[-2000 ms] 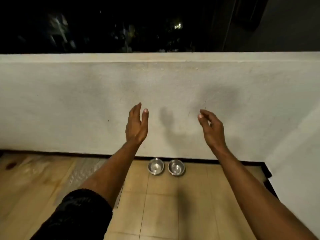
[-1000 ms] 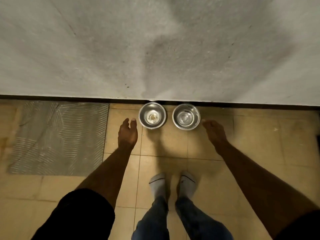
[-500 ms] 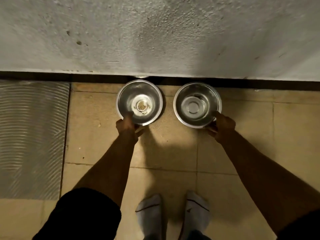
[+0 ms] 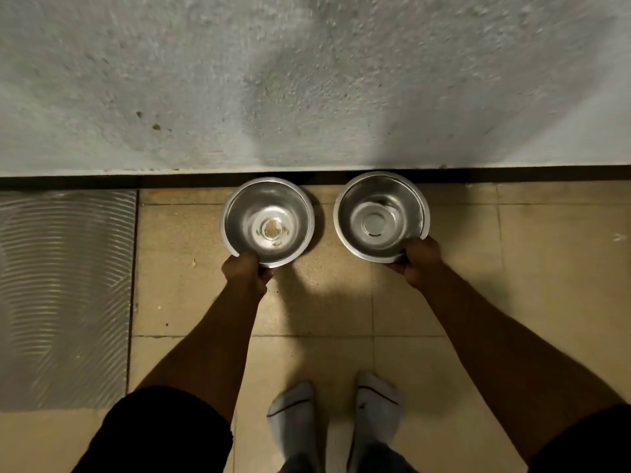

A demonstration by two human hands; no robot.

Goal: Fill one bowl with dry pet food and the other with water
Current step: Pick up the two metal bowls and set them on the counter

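Below, two steel bowls sit side by side on the tiled floor [image 4: 444, 285] against the base of a grey wall [image 4: 307, 80]: the left hand [image 4: 244, 272] grips the near rim of the left bowl [image 4: 268, 221], which holds a few crumbs, while the right hand [image 4: 421, 259] grips the near rim of the right bowl [image 4: 380, 216], both feet in white socks [image 4: 293, 414] just behind
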